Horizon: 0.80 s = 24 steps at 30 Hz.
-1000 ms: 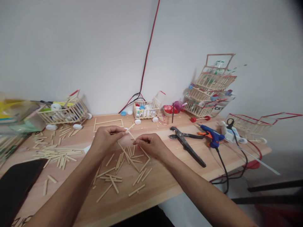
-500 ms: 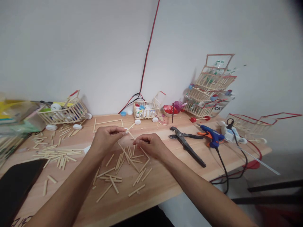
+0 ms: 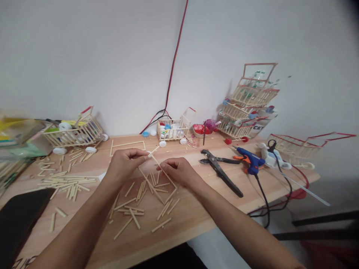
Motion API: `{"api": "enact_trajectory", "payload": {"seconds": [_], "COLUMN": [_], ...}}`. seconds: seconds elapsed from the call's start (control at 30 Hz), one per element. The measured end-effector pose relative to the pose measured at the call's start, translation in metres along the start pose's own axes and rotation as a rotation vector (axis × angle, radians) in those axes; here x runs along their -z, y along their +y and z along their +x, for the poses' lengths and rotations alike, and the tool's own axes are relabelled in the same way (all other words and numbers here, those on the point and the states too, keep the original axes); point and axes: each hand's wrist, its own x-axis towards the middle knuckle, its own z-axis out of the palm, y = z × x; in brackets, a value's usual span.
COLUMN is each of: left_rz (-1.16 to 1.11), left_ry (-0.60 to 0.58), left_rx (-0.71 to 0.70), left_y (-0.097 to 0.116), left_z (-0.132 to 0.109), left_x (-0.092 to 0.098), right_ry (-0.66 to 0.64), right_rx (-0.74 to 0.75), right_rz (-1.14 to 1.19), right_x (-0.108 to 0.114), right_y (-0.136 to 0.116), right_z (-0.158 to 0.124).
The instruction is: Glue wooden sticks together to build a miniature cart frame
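Observation:
Between my hands is a thin frame of wooden sticks (image 3: 169, 180), tilted above the table. My left hand (image 3: 127, 162) pinches its far corner, where a short stick end pokes out past the fingertips. Along the frame's right side, my right hand (image 3: 178, 170) has thumb and fingers closed on the long stick. The frame's near corner hangs over a scatter of short cut sticks (image 3: 134, 218). Another stick frame (image 3: 127, 144) lies flat on the table behind my left hand.
Pliers (image 3: 221, 173) and a blue glue gun (image 3: 252, 158) lie at the right. Small stick carts (image 3: 172, 130) stand along the wall, with several stacked carts (image 3: 244, 108) at the back right. A stick pile (image 3: 67, 181) and a black phone-like slab (image 3: 24, 220) are at the left.
The view has shifted very slightly. Both hands keep the same hold on the stick frame.

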Motion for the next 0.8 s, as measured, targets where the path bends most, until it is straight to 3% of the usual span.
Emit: {"api": "enact_trajectory", "payload": {"seconds": [0.3,0.43,0.63,0.8], "left_rz": [-0.01,-0.025,-0.031,-0.049], "left_ry": [-0.008,0.0,0.008,-0.024], "left_rx": [0.007,0.033,0.084,0.077], "left_y": [-0.001,0.0,0.004,0.003], "left_z": [0.001,0.002,0.001,0.001], "left_x": [0.005,0.008,0.009,0.009], "right_ry": [0.096,0.133,-0.051,-0.099], "right_rx": [0.05,0.136,0.318,0.319], "right_rz": [-0.008,-0.153,-0.454,-0.633], "right_x": [0.005,0.01,0.007,0.007], "right_y": [0.003,0.004,0.008,0.0], "right_z": [0.004,0.005,0.003,0.0]}}
